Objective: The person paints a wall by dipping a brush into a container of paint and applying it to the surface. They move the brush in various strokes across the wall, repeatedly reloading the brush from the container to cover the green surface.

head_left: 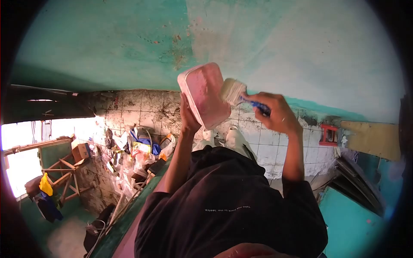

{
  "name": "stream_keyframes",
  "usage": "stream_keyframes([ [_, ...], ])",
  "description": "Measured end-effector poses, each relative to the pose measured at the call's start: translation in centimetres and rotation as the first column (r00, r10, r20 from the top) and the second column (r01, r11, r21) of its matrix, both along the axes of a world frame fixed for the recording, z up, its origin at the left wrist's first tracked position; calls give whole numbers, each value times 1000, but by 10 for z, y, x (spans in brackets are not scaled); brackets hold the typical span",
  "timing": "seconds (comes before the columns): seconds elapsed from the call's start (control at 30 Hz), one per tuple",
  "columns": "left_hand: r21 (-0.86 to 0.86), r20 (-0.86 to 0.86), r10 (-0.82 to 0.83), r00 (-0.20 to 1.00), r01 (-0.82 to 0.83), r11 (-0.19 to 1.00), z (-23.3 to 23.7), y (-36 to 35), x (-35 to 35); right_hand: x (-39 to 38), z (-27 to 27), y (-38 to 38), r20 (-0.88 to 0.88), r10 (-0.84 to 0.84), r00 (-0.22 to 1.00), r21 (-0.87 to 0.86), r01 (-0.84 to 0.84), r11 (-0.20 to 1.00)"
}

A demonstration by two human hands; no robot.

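Observation:
A pink rectangular tub [206,94] with a pale rim is tilted in front of the wall, held at its left side by my left hand [189,118]. My right hand [278,114] is closed around the blue handle of a wide paintbrush [234,91]. The brush's pale bristles point left, at the tub's right edge; whether they touch it I cannot tell. Behind both, the wall [266,51] shows green paint on the left and a paler coat on the right.
Bags and loose items [140,150] lie heaped on the tiled floor [275,142] at the left. A wooden frame [64,172] stands farther left. At the right are a red object [329,135], a tan board [372,139] and dark panels [357,185].

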State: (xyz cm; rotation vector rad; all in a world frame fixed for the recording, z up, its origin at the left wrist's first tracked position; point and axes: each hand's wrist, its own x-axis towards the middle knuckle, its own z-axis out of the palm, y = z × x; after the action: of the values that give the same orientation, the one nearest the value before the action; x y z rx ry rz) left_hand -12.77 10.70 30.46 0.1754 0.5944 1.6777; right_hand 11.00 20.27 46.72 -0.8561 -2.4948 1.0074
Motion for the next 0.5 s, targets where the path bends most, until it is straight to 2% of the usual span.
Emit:
stream_keyframes([
  [0.1, -49, -2, -20, 1000, 20, 999, 18, 9, 13, 8, -5, -17, 75, 5, 997, -23, -3, 1000],
  [0.17, -4, -6, -55, 998, 55, 998, 5, 12, 18, 18, -9, -21, 132, -133, 982, -99, 147, 984],
  [0.2, -10, -19, -70, 997, 70, 998, 1, 11, 23, 23, -10, -22, 123, -131, 984, -92, 143, 985],
  [0.27, -12, -44, -90, 995, 90, 996, -1, 7, 33, 33, -13, -23, 91, -215, 972, 47, 211, 976],
  [0.37, 3, -69, -104, 992, 104, 995, -5, 2, 54, 47, -6, -17, 100, -179, 979, 34, 177, 984],
  [0.43, -66, -80, -24, 997, 19, 998, -11, 6, 70, 57, -8, -12, 99, -174, 980, 30, 172, 985],
  [0.5, -5, -92, -33, 995, 32, 999, -11, 13, 84, 69, -10, -6, 94, -182, 979, 32, 179, 983],
])
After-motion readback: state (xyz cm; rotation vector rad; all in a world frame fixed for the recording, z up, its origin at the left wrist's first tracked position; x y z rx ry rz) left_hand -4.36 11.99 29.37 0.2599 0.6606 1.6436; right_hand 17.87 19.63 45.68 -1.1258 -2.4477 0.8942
